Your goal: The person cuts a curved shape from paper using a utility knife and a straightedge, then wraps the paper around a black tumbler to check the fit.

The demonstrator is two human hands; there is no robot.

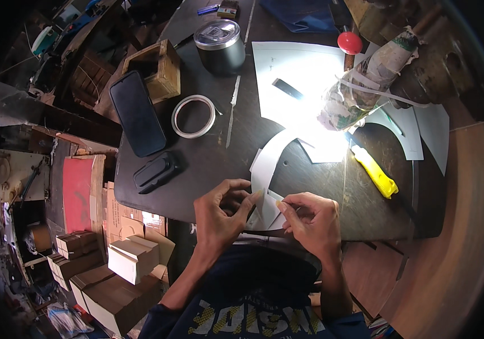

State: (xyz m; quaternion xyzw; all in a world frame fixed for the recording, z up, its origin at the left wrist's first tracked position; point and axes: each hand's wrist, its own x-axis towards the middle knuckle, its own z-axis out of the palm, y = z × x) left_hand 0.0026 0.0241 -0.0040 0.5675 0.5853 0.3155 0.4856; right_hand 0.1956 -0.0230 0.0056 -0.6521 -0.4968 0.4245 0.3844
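Near the table's front edge, my left hand (pixel 226 210) pinches the near end of a curved white paper strip (pixel 265 164) between thumb and fingers. Close on its right, my right hand (pixel 313 219) has thumb and forefinger pressed together at the edge of a folded white piece (pixel 273 208) by the strip's end. From there the strip arcs away toward the brightly lit paper. Under the lamp lies a large white paper sheet (pixel 276 62), partly washed out by glare. A yellow utility knife (pixel 375 172) rests to the right of my hands.
On the dark table (pixel 208 164) lie a phone (pixel 136 113), a tape roll (pixel 194 116), a black stapler-like object (pixel 155 172), a wooden box (pixel 165 70) and a lidded black tumbler (pixel 220 48). A paper-wrapped lamp (pixel 366 85) shines at the right. Cardboard boxes (pixel 114 288) stand at the lower left.
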